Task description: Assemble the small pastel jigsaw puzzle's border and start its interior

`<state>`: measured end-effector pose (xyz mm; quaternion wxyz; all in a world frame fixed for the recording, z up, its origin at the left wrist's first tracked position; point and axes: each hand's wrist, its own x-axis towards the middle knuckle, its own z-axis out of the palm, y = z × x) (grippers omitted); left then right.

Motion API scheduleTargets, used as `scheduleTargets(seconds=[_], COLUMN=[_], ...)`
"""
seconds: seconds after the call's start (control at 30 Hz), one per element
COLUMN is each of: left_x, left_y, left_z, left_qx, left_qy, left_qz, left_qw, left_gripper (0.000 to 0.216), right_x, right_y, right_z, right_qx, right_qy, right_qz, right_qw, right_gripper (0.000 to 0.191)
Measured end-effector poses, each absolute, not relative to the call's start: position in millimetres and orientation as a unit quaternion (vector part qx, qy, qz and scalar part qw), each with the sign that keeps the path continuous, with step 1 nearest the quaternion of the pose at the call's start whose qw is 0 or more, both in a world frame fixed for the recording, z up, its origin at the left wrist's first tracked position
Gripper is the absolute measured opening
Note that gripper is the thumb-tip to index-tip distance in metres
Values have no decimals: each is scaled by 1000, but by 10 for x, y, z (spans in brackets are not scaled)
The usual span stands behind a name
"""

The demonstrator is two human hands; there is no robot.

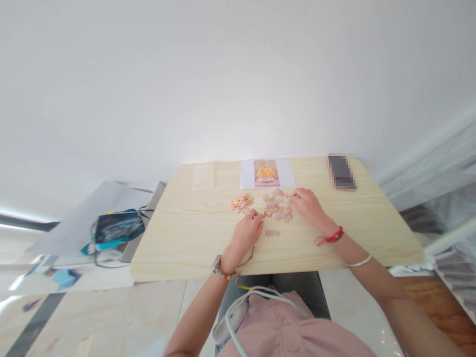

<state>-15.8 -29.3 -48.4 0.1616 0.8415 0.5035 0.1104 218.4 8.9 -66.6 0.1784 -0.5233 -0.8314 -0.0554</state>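
White wall fills the upper half of the frame, and against it stands a pale wood-grained bench, at which we sit. Our left grip, at the centre of the frame, has its fingers bunched and lowered to the near left edge of the loose pink pieces; we cannot tell whether a piece is pinched there. Our right grip comes in from the other side, fingertips drawn together at their upper right edge, and again we cannot tell what, if anything, it grasps. Meeting the cluster from both flanks probably lets us reach any piece without crossing arms. Just left of it lies an orange pile, seemingly parted from the pink by colour. Below, nearer us, a short pink strip lies apart, perhaps to avoid mixing. Beyond the pieces, a printed sheet shows a yellow figure, placed, we judge, where a glance can reach it. A phone rests at the bench's upper right and a pale flat rectangle at its upper left, both out of our way. Farther out, a dark bag-like item sits at left, above light floor tiles.
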Motion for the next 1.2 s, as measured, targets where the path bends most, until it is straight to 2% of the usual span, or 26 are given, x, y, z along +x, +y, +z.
scheduleTargets(seconds=[0.13, 0.37, 0.47, 0.7, 1.2], left_x=[-171, -174, -181, -202, -114], left_y=[-308, -359, -382, -428, -548], left_z=[-501, -504, -494, -501, -596], left_qx=[843, 845, 844, 846, 862], left_qy=[504, 497, 499, 498, 466], left_qz=[110, 103, 101, 98, 89], left_qw=[156, 168, 169, 162, 181], left_gripper=[23, 21, 21, 22, 19], right_x=[2192, 2162, 2079, 1936, 1981], right_y=[28, -8, 13, 49, -63], right_z=[-724, -602, -572, -574, -431], right_qx=[-507, -505, -488, -489, -466], right_qy=[-848, -837, -848, -862, -880], right_qz=[-62, 43, 72, 51, -22], right_qw=[146, 203, 192, 125, 89], right_gripper=[21, 16, 12, 14, 18])
